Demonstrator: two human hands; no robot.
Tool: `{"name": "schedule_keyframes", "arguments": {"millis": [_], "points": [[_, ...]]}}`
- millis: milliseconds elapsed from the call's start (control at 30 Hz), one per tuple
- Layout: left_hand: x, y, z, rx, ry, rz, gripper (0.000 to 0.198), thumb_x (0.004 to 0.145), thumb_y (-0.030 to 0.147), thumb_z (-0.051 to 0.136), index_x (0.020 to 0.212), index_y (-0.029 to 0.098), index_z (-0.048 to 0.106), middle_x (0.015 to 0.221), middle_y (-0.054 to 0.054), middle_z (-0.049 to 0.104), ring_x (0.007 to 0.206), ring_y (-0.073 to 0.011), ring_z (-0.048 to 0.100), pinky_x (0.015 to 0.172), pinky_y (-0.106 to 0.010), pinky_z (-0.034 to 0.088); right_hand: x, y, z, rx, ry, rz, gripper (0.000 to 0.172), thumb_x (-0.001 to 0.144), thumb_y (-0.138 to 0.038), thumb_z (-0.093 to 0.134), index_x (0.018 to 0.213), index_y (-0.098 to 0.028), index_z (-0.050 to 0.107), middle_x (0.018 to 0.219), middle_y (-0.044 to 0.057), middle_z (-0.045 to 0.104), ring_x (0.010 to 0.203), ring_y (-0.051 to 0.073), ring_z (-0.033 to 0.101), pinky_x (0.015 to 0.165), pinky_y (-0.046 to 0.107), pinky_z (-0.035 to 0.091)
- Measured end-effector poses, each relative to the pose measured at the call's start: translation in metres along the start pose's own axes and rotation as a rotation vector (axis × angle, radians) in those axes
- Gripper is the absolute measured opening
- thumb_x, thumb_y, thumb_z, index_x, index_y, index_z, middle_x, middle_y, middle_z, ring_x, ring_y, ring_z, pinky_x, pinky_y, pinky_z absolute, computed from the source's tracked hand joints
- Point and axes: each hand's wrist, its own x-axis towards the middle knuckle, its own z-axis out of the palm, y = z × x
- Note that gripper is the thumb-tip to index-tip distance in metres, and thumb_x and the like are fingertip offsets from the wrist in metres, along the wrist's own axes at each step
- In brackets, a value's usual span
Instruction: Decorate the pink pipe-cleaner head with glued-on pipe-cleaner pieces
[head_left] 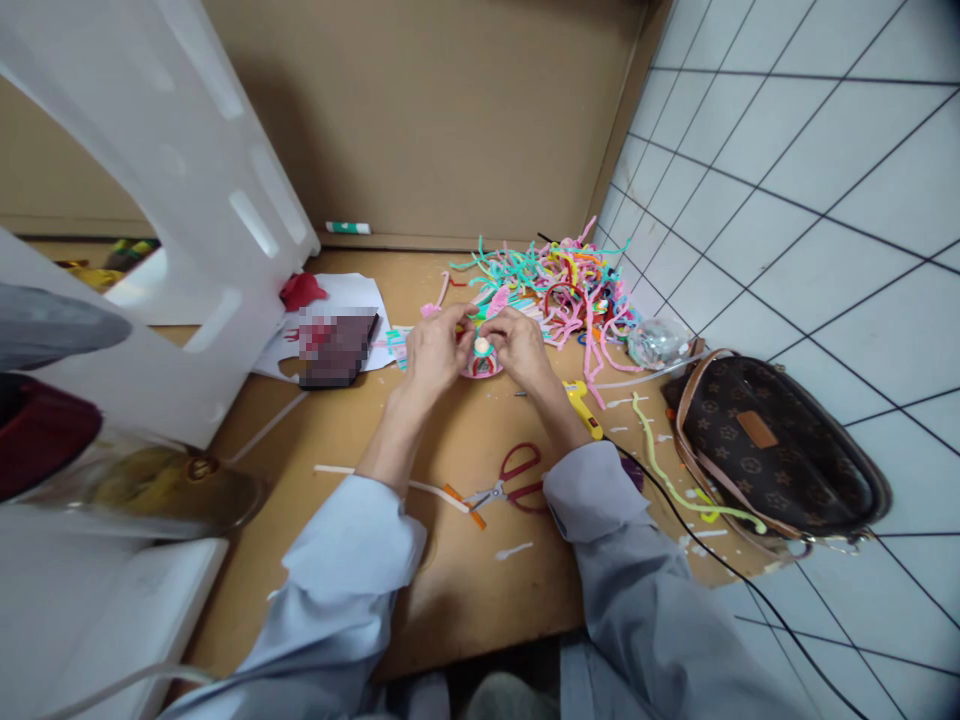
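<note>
My left hand (433,350) and my right hand (517,347) meet over the middle of the wooden table (465,590). Both pinch a small pipe-cleaner figure (481,357), pink and teal with a pale round top, which rests low on the table between my fingers. Just behind it lies a big tangle of coloured pipe cleaners (559,285). Red-handled scissors (511,481) lie near my right forearm. A yellow glue gun (583,406) sits beside my right wrist, its black cord running off to the right.
A brown patterned handbag (776,450) fills the table's right edge by the tiled wall. A phone (337,350) lies on white paper to the left. A white plastic panel (172,190) stands at left. A yellow-green pipe cleaner (675,480) and glue sticks lie scattered.
</note>
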Motion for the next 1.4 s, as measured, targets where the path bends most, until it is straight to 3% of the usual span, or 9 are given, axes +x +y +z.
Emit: {"name": "schedule_keyframes", "arguments": {"millis": [133,467,700,1000,1400], "points": [[0.0001,0.0022,-0.0031,0.052,-0.042,0.039,0.046,0.085,0.016,0.055,0.13,0.018,0.067,0.105,-0.009,0.077,0.103,-0.0242,0.07,0.089,-0.032,0.05,0.0,0.0002,0.0004,-0.002,0.007,-0.001,0.033,0.079,-0.003,0.053,0.079,-0.022,0.08,0.083,0.003,0.063,0.081,0.019,0.056,0.081,0.03,0.046],[0.0009,0.0025,-0.0045,0.086,-0.09,0.06,0.05,0.088,0.016,0.05,0.137,0.015,0.062,0.109,-0.012,0.077,0.105,-0.0258,0.07,0.087,-0.033,0.05,-0.0001,-0.0012,-0.0014,-0.011,-0.018,0.005,0.032,0.08,-0.004,0.054,0.081,-0.021,0.08,0.084,0.004,0.063,0.083,0.018,0.056,0.082,0.03,0.046],[0.0013,-0.002,-0.0043,0.033,-0.068,0.072,0.051,0.087,0.016,0.054,0.138,0.019,0.061,0.105,-0.008,0.077,0.1,-0.0234,0.071,0.087,-0.033,0.052,0.0002,-0.0031,-0.002,-0.016,-0.039,0.022,0.03,0.081,-0.003,0.055,0.082,-0.02,0.08,0.085,0.004,0.061,0.083,0.018,0.055,0.082,0.029,0.044],[0.0023,0.0004,-0.0013,0.071,-0.084,0.051,0.051,0.088,0.014,0.05,0.138,0.015,0.062,0.112,-0.013,0.076,0.108,-0.0269,0.07,0.089,-0.035,0.052,-0.0009,-0.001,-0.0003,0.007,-0.012,-0.001,0.029,0.081,-0.004,0.054,0.081,-0.02,0.079,0.085,0.003,0.063,0.082,0.018,0.055,0.083,0.03,0.045],[0.0017,-0.0032,0.0009,0.051,-0.076,0.062,0.053,0.088,0.019,0.047,0.139,0.014,0.059,0.112,-0.013,0.075,0.101,-0.0253,0.07,0.085,-0.034,0.052,-0.001,-0.0047,-0.003,0.007,-0.031,0.022,0.029,0.082,-0.005,0.053,0.085,-0.019,0.078,0.09,0.005,0.067,0.085,0.019,0.059,0.085,0.032,0.047]]}}
